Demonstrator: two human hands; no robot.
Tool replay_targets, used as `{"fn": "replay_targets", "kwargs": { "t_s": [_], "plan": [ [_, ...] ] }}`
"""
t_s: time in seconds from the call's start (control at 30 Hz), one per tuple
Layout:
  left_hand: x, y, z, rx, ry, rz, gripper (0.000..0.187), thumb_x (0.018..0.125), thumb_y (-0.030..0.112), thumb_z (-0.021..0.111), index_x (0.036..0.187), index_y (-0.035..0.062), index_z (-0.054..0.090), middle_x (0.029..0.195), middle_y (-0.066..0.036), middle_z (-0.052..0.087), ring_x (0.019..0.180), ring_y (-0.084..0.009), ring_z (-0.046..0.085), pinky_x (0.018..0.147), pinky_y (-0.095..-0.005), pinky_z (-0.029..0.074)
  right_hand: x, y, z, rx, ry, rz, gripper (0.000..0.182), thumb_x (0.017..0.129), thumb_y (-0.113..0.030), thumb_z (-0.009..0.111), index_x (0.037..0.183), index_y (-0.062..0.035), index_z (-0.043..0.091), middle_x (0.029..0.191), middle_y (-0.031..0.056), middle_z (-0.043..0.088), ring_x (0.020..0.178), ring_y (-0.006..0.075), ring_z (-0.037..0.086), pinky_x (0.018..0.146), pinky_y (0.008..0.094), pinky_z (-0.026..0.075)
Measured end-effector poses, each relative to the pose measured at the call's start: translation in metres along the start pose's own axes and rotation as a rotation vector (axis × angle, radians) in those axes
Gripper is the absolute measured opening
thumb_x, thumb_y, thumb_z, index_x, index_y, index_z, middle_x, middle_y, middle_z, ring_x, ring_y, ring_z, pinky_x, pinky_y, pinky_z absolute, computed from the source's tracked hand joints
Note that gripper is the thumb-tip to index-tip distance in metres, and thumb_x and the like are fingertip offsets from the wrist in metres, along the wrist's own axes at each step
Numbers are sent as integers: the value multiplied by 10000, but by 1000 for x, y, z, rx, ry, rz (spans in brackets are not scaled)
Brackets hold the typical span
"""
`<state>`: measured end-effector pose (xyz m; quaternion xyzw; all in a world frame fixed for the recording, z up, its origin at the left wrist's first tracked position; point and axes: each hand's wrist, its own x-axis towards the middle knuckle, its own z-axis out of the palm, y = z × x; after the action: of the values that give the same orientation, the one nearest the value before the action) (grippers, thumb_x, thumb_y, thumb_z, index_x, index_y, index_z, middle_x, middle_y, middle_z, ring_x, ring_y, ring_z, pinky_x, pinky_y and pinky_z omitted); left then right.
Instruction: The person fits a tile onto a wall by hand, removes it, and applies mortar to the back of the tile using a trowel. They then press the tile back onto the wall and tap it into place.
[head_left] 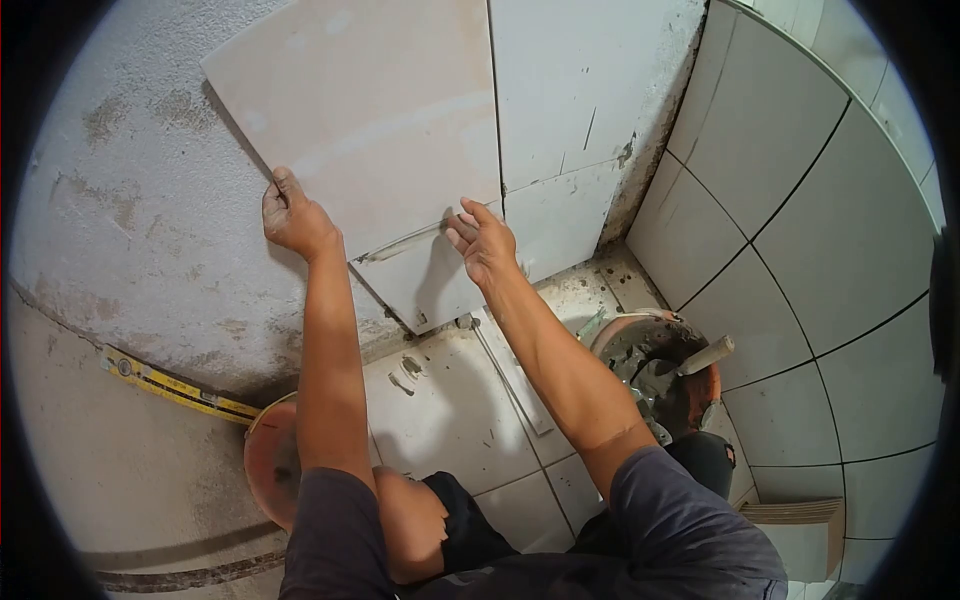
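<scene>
A large pale tile (370,110) stands against the wall, above a shorter tile piece (425,280). At its lower left edge, my left hand (298,218) grips the tile, thumb on the front and fingers curled behind the edge. My right hand (482,240) is near the tile's lower right corner, fingers apart and slightly bent, with nothing held in it. Whether its fingertips touch the tile is unclear. To the right, more pale tiles (590,90) cover the wall, with a dark joint between them and the large tile.
A bucket (715,385) of wet mortar with a tool handle (707,356) stands at the right. A yellow spirit level (180,388) leans at the left beside an orange bucket (262,455). A thin strip (512,380) lies on the floor. Stacked tiles (800,515) are lower right.
</scene>
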<state>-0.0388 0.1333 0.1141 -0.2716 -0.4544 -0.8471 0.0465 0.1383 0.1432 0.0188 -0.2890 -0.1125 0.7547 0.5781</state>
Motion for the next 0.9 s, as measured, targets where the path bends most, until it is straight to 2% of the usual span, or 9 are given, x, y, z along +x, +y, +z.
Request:
{"fn": "replay_targets", "kwargs": {
  "t_s": [0.13, 0.37, 0.43, 0.53, 0.6, 0.67, 0.8, 0.87, 0.9],
  "plan": [
    [0, -1, 1, -3, 8, 13, 283, 875, 207, 629, 857, -75, 622, 665, 1, 554, 588, -59, 438, 514, -196, 345, -5, 1, 2, 20, -16, -9, 391, 778, -129, 672, 1082, -54, 439, 1019, 78, 468, 927, 230, 548, 771, 359, 499],
    [-4, 2, 0, 38, 31, 36, 316, 886, 229, 609, 852, -85, 619, 677, -15, 563, 600, -83, 455, 532, -221, 369, -3, 13, -8, 60, -86, -32, 370, 792, -113, 651, 1090, -72, 436, 1043, 55, 476, 995, 236, 519, 840, 388, 472],
    [0, 1, 2, 97, 25, 69, 330, 891, 233, 598, 831, -91, 615, 707, -41, 580, 626, -99, 476, 558, -235, 392, -6, 11, -5, 81, -106, -30, 730, 785, -115, 662, 1356, 19, 226, 1186, 130, 468, 1133, 280, 454, 931, 394, 416],
    [-2, 8, -2, 64, -30, -5, 333, 893, 227, 592, 811, -95, 609, 712, -42, 578, 629, -98, 480, 562, -236, 396, -3, 12, -9, 71, -111, -35, 727, 792, -110, 653, 1359, 21, 217, 1183, 133, 468, 1141, 272, 451, 936, 404, 411],
    [1, 10, -2, 76, -9, 29, 330, 895, 226, 590, 806, -92, 608, 696, -29, 566, 619, -91, 472, 553, -232, 389, -4, 11, -8, 64, -129, -24, 717, 792, -144, 661, 1353, -7, 236, 1179, 131, 458, 1131, 266, 456, 932, 428, 412],
    [3, 12, -3, 86, 3, 55, 327, 897, 224, 587, 801, -88, 606, 681, -15, 554, 608, -84, 465, 545, -228, 382, -11, 7, -6, 107, -54, 12, 692, 790, -235, 678, 1325, -45, 283, 1151, 127, 446, 1107, 263, 463, 922, 451, 419],
    [13, 30, -13, -64, -72, -33, 277, 896, 206, 591, 807, -55, 613, 715, -9, 557, 631, -68, 468, 541, -213, 387, -46, 0, 1, 97, -26, 43, 678, 794, -355, 676, 1291, -70, 315, 1124, 120, 433, 1090, 265, 459, 916, 466, 424],
    [15, 48, -18, -185, -129, -56, 265, 888, 205, 602, 835, -54, 618, 735, -10, 560, 646, -68, 473, 550, -204, 392, -71, -2, 3, 107, -29, 71, 800, 803, -473, 627, 1355, -50, 232, 1141, 131, 378, 1086, 294, 457, 934, 484, 418],
    [14, 62, -19, -189, -108, -51, 265, 888, 205, 602, 835, -54, 618, 735, -10, 560, 646, -68, 473, 550, -204, 392, -75, 3, -6, 96, -62, 78, 926, 791, -540, 607, 1399, -35, 126, 1201, 166, 370, 1150, 327, 418, 971, 506, 388]
  ]
}}
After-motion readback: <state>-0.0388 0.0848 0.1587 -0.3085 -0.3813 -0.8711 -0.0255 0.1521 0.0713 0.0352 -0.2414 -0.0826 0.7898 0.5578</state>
